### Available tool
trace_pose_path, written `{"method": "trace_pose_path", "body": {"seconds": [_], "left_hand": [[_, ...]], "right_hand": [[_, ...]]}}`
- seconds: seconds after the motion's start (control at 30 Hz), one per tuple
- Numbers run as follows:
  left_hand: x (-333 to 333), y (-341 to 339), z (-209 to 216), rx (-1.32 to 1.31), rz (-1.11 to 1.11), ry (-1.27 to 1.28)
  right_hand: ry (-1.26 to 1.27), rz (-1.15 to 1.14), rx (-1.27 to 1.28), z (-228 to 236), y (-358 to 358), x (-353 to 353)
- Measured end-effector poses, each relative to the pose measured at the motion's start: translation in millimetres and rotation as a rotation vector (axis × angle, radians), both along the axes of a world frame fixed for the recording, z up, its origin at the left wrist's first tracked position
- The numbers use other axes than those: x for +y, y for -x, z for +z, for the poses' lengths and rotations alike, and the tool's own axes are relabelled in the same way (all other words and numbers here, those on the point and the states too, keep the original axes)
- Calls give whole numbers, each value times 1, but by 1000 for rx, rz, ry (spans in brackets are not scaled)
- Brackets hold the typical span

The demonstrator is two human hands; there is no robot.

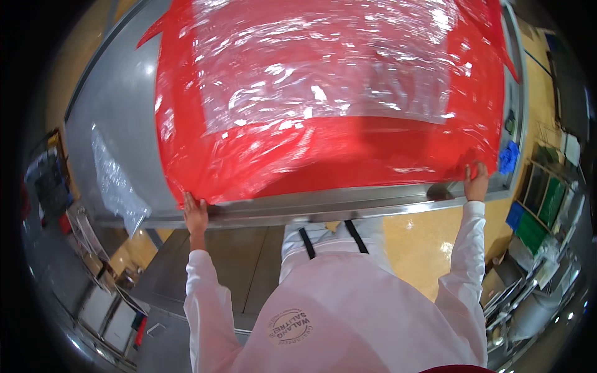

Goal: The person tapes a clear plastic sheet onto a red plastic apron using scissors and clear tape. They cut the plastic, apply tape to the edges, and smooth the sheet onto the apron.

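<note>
A large red plastic sheet lies spread over a metal table, with a clear, shiny plastic sheet on top of its far and middle part. At the red sheet's near left corner, my left hand is closed on the edge; creases fan out from there. My right hand grips the near right corner between thumb and curled fingers. Both hands are at the table's front rim, arms stretched apart. What lies beneath the red sheet is hidden.
The metal table has a raised rim. A crumpled clear plastic piece hangs over its front left edge. Something blue and crumpled sits by the right rim. Racks with green and blue items stand to the right on the yellow floor.
</note>
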State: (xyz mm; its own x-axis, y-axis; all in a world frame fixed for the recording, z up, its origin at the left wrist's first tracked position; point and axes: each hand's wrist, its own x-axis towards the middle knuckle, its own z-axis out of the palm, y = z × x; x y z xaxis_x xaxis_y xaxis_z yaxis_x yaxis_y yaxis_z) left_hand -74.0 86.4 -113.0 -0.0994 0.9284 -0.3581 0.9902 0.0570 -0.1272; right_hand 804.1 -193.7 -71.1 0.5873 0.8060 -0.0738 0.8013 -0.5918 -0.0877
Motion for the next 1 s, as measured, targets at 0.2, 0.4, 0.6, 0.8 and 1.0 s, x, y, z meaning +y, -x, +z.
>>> {"method": "trace_pose_path", "body": {"seconds": [0.2,0.4,0.6,0.8,1.0], "left_hand": [[22,37,42,180,137,228],[5,40,35,-334,-75,-180],[76,34,61,-262,140,-313],[277,-20,17,-732,199,-500],[362,-74,15,-1041,355,423]], "right_hand": [[107,-124,211,-70,15,-107],[315,-61,-143,-12,74,-11],[-220,99,252,1,170,94],[-332,389,452,-8,397,248],[-256,677,699,-4,635,367]]}}
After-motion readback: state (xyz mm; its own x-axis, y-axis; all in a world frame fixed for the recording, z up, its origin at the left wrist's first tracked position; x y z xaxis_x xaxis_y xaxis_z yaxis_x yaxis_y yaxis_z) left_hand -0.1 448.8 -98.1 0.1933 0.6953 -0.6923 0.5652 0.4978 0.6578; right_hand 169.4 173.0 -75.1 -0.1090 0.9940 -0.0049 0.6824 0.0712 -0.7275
